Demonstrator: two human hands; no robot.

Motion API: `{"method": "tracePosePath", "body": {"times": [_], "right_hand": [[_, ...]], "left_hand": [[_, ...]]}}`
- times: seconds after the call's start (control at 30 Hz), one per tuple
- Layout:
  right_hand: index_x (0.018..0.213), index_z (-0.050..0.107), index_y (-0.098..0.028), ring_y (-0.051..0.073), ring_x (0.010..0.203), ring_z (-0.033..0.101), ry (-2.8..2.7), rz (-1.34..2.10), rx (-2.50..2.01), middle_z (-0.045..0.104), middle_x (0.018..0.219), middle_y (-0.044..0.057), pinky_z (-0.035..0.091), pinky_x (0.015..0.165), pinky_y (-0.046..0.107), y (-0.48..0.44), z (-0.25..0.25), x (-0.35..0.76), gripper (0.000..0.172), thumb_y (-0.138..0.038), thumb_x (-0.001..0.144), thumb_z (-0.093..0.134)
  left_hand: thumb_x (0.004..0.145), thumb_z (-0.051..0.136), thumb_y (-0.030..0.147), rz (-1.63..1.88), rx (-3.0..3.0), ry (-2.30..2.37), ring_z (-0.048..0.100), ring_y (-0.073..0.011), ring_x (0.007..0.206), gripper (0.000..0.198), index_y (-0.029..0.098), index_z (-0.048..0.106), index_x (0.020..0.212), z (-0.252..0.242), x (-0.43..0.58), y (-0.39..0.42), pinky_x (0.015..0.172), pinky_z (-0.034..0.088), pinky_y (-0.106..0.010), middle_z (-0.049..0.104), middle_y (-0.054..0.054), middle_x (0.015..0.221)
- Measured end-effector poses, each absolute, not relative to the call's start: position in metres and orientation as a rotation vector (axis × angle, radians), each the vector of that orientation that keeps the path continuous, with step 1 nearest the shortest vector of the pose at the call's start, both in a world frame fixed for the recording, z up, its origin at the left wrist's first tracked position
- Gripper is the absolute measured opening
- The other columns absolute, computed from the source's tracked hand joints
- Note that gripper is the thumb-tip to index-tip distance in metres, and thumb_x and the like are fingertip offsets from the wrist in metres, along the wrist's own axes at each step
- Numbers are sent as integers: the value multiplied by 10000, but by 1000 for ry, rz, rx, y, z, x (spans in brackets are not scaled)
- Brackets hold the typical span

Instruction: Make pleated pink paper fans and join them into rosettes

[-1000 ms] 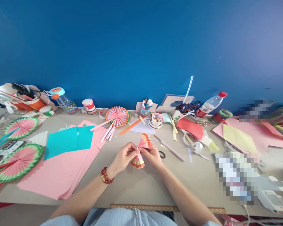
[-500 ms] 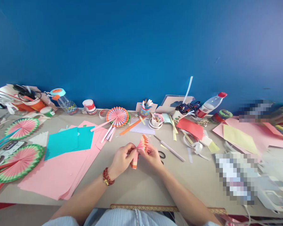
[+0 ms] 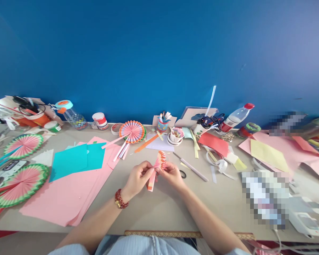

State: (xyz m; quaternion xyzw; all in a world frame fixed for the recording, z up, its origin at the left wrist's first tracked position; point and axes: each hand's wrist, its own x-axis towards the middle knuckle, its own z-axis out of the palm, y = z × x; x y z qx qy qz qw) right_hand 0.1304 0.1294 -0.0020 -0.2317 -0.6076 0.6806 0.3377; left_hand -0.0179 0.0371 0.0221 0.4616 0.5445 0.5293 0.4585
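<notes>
Between my hands is a pleated paper fan [image 3: 161, 158], pink with orange and pale bands, its folds partly gathered. My left hand [image 3: 140, 179] pinches it at the middle from the left, a beaded bracelet on that wrist. From the other side, my right hand [image 3: 172, 176] grips the pleats near the same spot. One folded end hangs down below the fingers toward the table. Black scissors [image 3: 183, 174] lie just behind my right hand, mostly hidden by it. A lilac stick-like tool [image 3: 194, 169] rests on the table to the right.
On the left lie pink sheets [image 3: 58, 198] under teal paper [image 3: 71, 161], with finished round fans [image 3: 22, 182] beside them. Another round fan [image 3: 133, 131] stands at the back. A bottle [image 3: 238, 117], cups, paper scraps and red paper [image 3: 214, 143] line the back right.
Both hands keep their pinch on the paper fan, and its pleats look slightly more squeezed together. The right hand has shifted a little, covering more of the scissors.
</notes>
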Motion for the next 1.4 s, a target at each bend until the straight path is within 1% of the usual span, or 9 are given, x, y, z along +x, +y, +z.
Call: {"method": "tracePosePath", "body": {"times": [0.27, 0.5, 0.63, 0.73, 0.83, 1.0, 1.2, 1.4], "right_hand": [[763, 689, -164, 156, 621, 624, -1579, 1778, -628, 682, 691, 26, 537, 612, 273, 132, -3, 132, 273, -425, 769, 769], [787, 689, -169, 151, 603, 617, -1565, 1798, -655, 676, 686, 17, 537, 623, 282, 131, -1, 131, 283, -439, 761, 771], [763, 677, -170, 145, 593, 615, -1549, 1807, -671, 662, 672, 9, 536, 621, 279, 131, -1, 129, 281, -437, 768, 765], [773, 677, -171, 147, 599, 622, -1546, 1819, -670, 662, 677, 8, 541, 622, 281, 132, -3, 128, 289, -446, 766, 763], [797, 688, -170, 153, 610, 631, -1551, 1820, -669, 673, 698, 13, 547, 633, 292, 133, -5, 128, 295, -450, 756, 770], [795, 698, -173, 155, 621, 628, -1560, 1784, -670, 677, 711, 17, 547, 640, 298, 134, -6, 127, 287, -445, 750, 775], [769, 683, -171, 157, 604, 620, -1581, 1726, -672, 662, 685, 15, 548, 616, 301, 132, -3, 128, 298, -454, 750, 773], [762, 679, -177, 163, 621, 621, -1623, 1637, -669, 661, 690, 16, 539, 626, 300, 131, -5, 130, 279, -446, 773, 756]], "left_hand": [[910, 579, 385, 1324, 1079, 1330, 737, -209, 646, 210, 198, 546, 821, 21, -16, 38, 576, 550, -269, 709, -10, 708], [925, 554, 389, 1327, 1126, 1330, 736, -207, 642, 216, 202, 544, 817, 24, -17, 37, 586, 552, -273, 705, -4, 683], [930, 542, 384, 1317, 1150, 1349, 739, -206, 665, 212, 201, 546, 823, 25, -17, 37, 588, 546, -267, 715, -14, 728], [929, 538, 396, 1301, 1150, 1367, 735, -206, 656, 214, 203, 544, 836, 24, -17, 37, 558, 533, -261, 715, -19, 754], [923, 542, 411, 1286, 1158, 1415, 710, -190, 619, 224, 204, 550, 839, 23, -17, 37, 532, 513, -250, 701, -12, 729], [918, 550, 422, 1280, 1167, 1468, 665, -155, 583, 241, 202, 549, 820, 21, -16, 36, 522, 484, -231, 706, -15, 747], [897, 572, 458, 1280, 1102, 1408, 659, -155, 560, 266, 199, 552, 836, 22, -16, 38, 499, 476, -231, 708, -19, 741], [915, 554, 428, 1283, 1150, 1426, 634, -147, 565, 245, 196, 543, 837, 22, -15, 37, 501, 463, -223, 666, -6, 697]]}}
